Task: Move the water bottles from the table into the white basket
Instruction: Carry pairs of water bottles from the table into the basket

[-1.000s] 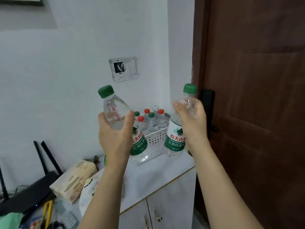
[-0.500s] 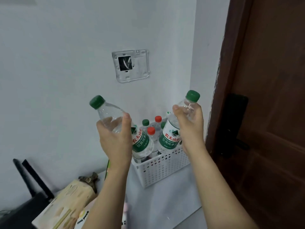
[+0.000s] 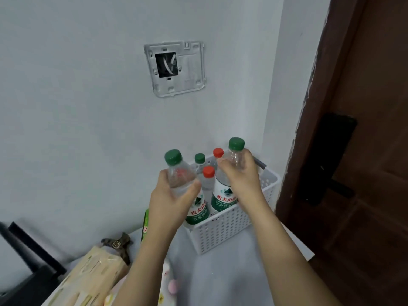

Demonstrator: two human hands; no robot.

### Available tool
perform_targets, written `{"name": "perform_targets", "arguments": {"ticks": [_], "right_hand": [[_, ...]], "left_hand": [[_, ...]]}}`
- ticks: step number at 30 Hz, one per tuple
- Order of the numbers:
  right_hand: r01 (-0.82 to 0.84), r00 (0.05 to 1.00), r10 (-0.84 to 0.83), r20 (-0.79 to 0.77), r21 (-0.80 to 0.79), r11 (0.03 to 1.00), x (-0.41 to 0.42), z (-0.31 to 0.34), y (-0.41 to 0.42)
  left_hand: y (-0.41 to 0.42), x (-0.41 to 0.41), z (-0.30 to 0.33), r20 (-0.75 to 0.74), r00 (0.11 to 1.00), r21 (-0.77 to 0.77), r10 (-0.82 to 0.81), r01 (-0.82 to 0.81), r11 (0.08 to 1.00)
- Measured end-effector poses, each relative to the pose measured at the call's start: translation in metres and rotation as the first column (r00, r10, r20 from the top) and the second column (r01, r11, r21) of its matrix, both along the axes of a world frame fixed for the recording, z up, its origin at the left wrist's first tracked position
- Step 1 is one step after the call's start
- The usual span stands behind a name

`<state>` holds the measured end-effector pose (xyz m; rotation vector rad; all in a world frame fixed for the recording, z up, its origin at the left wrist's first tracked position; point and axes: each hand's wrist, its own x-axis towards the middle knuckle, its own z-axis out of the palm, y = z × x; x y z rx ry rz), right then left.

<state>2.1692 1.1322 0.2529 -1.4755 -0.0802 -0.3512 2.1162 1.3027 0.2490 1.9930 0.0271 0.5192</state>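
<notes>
Left hand [image 3: 170, 202]: fingers curled round the clear upper body of a green-capped bottle [image 3: 183, 186], thumb across its front; the bottle tilts with its cap up and to the left, and its labelled lower end sits at the near left rim of the white basket [image 3: 231, 228], partly below the rim.

Right hand [image 3: 240, 180]: fingers wrapped round the shoulder of a second green-capped bottle [image 3: 227, 188], just under the cap; the label hangs below the hand, and the base is inside the basket, behind the near wall.

Between and behind the two held bottles, standing in the basket: a red-capped bottle [image 3: 208, 173], another red-capped bottle [image 3: 218, 153] further back, and a small green-capped bottle [image 3: 200, 159].

Basket: perforated white plastic, on the pale table [image 3: 220, 279], close to the wall corner.

Other items: tan packet [image 3: 92, 277] on the table's left; black device [image 3: 28, 281] at the left edge; open wall box [image 3: 174, 68] above; brown door [image 3: 364, 151] with black handle plate [image 3: 326, 160] to the right.
</notes>
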Motion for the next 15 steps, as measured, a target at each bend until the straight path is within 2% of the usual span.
{"name": "perform_targets", "arguments": {"ticks": [2, 6, 8, 10, 15], "right_hand": [[-0.014, 0.998, 0.011, -0.068, -0.041, 0.999, 0.003, -0.008, -0.001], [-0.030, 0.988, -0.005, -0.154, -0.220, 0.975, 0.003, -0.023, -0.001], [-0.082, 0.981, 0.019, -0.192, -0.327, 0.942, 0.004, -0.028, -0.001], [-0.147, 0.971, 0.041, -0.234, -0.455, 0.878, 0.007, -0.030, -0.001], [-0.200, 0.953, 0.043, -0.301, -0.512, 0.836, 0.009, -0.021, -0.009]], "left_hand": [[0.001, -0.002, -0.001, -0.031, 0.997, 0.069, -0.074, 0.076, 0.995], [0.000, -0.003, -0.006, -0.096, 0.984, 0.124, -0.150, 0.161, 0.979], [0.002, -0.002, -0.011, -0.108, 0.991, 0.256, -0.079, 0.104, 0.961], [0.003, 0.000, -0.016, -0.113, 0.993, 0.437, 0.040, 0.014, 0.899], [0.000, -0.004, -0.031, -0.228, 0.970, 0.536, 0.089, 0.049, 0.843]]}}
